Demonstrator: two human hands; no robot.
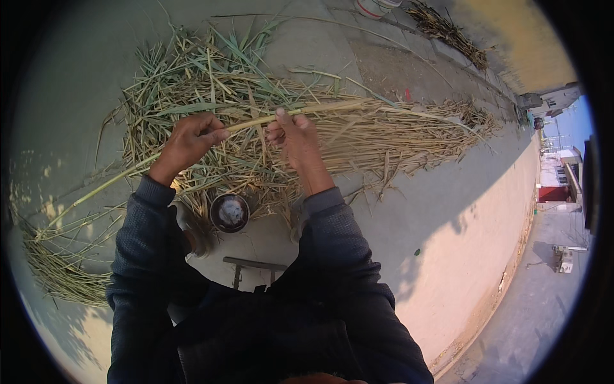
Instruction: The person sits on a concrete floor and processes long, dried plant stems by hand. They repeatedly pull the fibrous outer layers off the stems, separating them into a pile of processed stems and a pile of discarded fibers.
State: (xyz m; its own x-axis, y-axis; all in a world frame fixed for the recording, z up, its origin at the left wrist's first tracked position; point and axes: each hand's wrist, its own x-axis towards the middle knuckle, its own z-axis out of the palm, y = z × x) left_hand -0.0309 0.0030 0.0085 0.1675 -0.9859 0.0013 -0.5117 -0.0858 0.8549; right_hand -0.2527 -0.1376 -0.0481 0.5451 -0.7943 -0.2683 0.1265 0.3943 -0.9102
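Observation:
A long yellow-green reed stalk runs from the lower left up to the right, across both my hands. My left hand is closed round it, thumb and fingers pinched together. My right hand grips the same stalk farther along, with the thumb on top and the fingers curled below. Under the hands spreads a large heap of dry reed stalks and leaves, greener at the far left. Close to my feet stands a dark round bowl with something pale inside; I cannot make out what.
A bundle of thin green stalks lies at the left. Near my legs is a low stool-like frame. Farther off are a white bucket and a dark bundle of stalks. The concrete ground stretches to a road at the right.

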